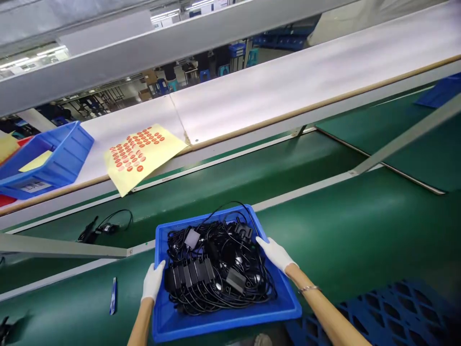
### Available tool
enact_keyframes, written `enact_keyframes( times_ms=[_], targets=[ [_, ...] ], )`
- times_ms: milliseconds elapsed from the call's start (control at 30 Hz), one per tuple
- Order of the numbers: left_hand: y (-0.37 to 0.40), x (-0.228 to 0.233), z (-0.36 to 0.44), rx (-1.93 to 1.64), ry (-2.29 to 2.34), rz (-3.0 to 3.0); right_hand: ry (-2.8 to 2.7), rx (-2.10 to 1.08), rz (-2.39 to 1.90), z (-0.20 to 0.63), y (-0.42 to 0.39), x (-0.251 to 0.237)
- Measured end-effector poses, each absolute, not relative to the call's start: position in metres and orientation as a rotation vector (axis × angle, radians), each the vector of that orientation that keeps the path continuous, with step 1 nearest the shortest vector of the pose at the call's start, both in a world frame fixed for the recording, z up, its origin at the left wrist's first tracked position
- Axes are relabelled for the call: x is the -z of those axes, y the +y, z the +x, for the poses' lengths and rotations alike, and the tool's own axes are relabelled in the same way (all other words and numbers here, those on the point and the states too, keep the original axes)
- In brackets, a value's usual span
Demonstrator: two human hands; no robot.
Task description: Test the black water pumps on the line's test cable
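The white-gloved left hand (153, 282) and right hand (277, 253) grip opposite sides of a smooth blue rectangular plastic tray (230, 322), open top upward, longer axis unclear, heaped with looping black cables (201, 302), over the glossy green bench's (353, 226) near edge.

Yellow sheet (146, 156) (red-spotted), white shelf (270, 93)

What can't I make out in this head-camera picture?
All in the head view:
- Floor of the blue tray: mostly covered by the heaped black cables and adapters.
- How far the fingers of the left hand and right hand reach beneath: hidden by the tray.
- Marks inside the red ovals on the yellow sheet: too small.
- Blue bin: cut off by the left edge; its label is too blurred to read.
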State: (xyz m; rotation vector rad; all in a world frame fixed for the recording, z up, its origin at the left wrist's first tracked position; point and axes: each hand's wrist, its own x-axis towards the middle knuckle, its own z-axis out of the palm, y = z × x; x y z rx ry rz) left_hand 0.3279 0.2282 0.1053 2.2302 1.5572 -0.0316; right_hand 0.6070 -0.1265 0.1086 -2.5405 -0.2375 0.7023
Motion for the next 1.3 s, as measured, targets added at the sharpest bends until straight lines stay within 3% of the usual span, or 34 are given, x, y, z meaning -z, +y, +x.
enact_keyframes(
  times_ms=[167, 267, 467, 700, 967, 1300],
  targets=[
    [0.212, -0.111, 0.344, -0.307, 1.291, 2.501, -0.191, -0.555, -2.663, 0.6, -0.127, -0.143],
    [0.177, -0.109, 0.359, -0.501, 0.893, 2.603, -0.195, -0.671, -2.629, 0.579, -0.129, -0.15],
    [0.114, -0.099, 0.412, -0.359, 0.578, 2.63, -0.046, -0.851, -2.62, 0.534, -0.107, -0.121],
    [0.156, -0.111, 0.514, -0.172, 0.712, 2.707, 0.04, -0.979, -2.361, 0.544, -0.109, -0.112],
    [0.168, -0.13, 0.493, -0.148, 0.525, 2.667, 0.104, -0.864, -2.068, 0.548, -0.125, -0.125],
    [0.074, -0.131, 0.47, -0.138, 0.254, 2.423, 0.233, -0.898, -1.533, 0.546, -0.145, -0.141]
  ],
)
